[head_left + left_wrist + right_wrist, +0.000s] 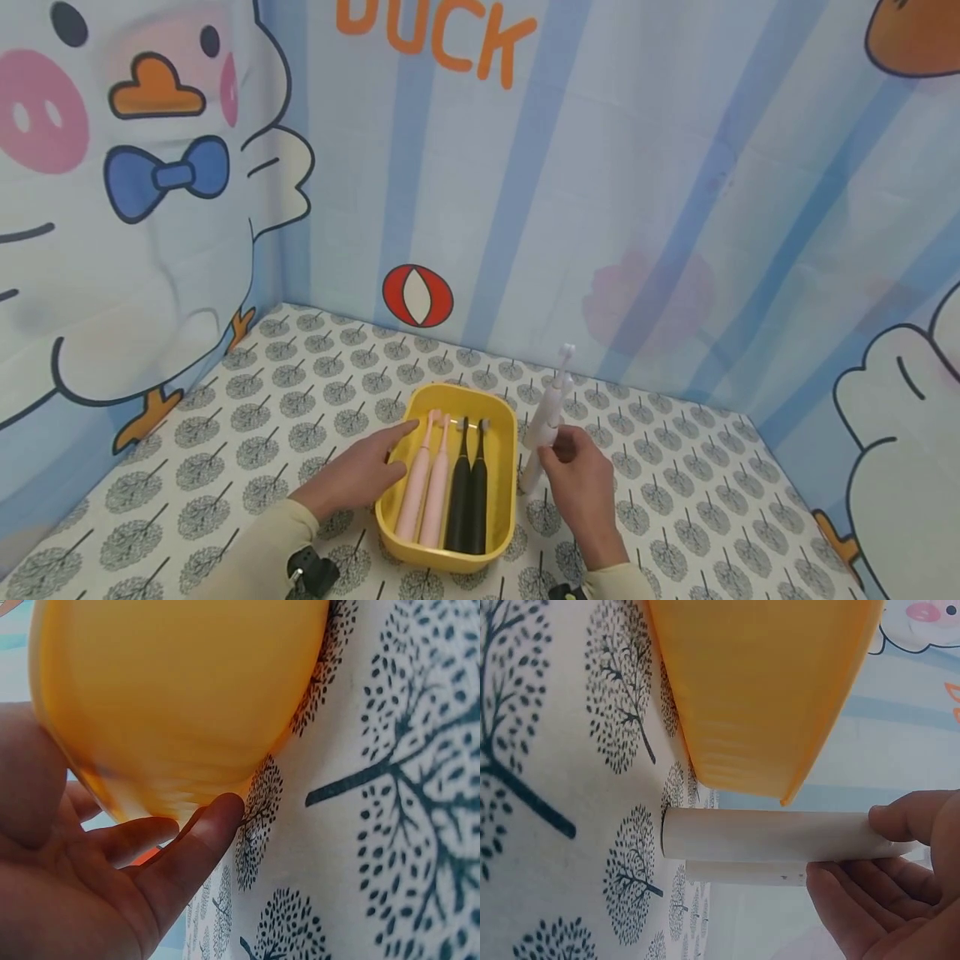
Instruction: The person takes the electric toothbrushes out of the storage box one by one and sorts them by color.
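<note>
My right hand point(581, 475) pinches a white electric toothbrush point(765, 834) that stands upright on the cloth, to the right of a yellow bin point(508, 492). A second white electric toothbrush point(742, 873) stands close behind it. Inside the bin, two pink electric toothbrushes point(433, 492) lie side by side at the left. Two black electric toothbrushes point(477, 500) lie to their right, heads toward the far end. My left hand point(363, 468) rests at the bin's left side, index finger and thumb at the rim; in the left wrist view its other fingers point(202, 844) extend along the outer wall.
A white cloth point(277, 492) printed with dark trees covers the table. Behind it hangs a blue striped curtain point(465, 183) with cartoon ducks, meeting the table's back and side edges.
</note>
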The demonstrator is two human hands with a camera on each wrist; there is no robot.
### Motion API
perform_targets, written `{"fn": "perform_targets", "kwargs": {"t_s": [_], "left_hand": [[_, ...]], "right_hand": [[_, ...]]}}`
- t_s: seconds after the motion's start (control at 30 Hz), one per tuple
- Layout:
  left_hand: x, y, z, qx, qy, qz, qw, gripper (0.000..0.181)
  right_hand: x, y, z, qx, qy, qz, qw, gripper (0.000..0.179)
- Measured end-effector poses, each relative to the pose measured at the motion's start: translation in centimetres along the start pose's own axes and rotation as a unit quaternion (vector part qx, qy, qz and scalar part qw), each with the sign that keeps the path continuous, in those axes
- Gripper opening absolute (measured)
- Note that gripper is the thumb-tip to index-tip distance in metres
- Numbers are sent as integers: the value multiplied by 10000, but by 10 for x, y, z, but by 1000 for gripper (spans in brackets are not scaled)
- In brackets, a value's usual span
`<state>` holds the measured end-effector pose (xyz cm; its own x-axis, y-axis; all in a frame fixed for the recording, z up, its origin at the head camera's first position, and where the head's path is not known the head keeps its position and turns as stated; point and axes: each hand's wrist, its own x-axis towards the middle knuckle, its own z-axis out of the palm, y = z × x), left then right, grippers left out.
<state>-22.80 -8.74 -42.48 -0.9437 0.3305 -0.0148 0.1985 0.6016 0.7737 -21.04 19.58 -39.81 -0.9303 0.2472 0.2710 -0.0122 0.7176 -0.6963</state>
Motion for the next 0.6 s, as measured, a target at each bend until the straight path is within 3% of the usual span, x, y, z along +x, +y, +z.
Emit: {"fn": "perform_targets", "kwargs": {"t_s": [0.6], "left_hand": [[-1,0,1,11,72,-32,10000,59]], "right_hand": [[-3,-1,-6,-146,-99,27,9998,36]]}}
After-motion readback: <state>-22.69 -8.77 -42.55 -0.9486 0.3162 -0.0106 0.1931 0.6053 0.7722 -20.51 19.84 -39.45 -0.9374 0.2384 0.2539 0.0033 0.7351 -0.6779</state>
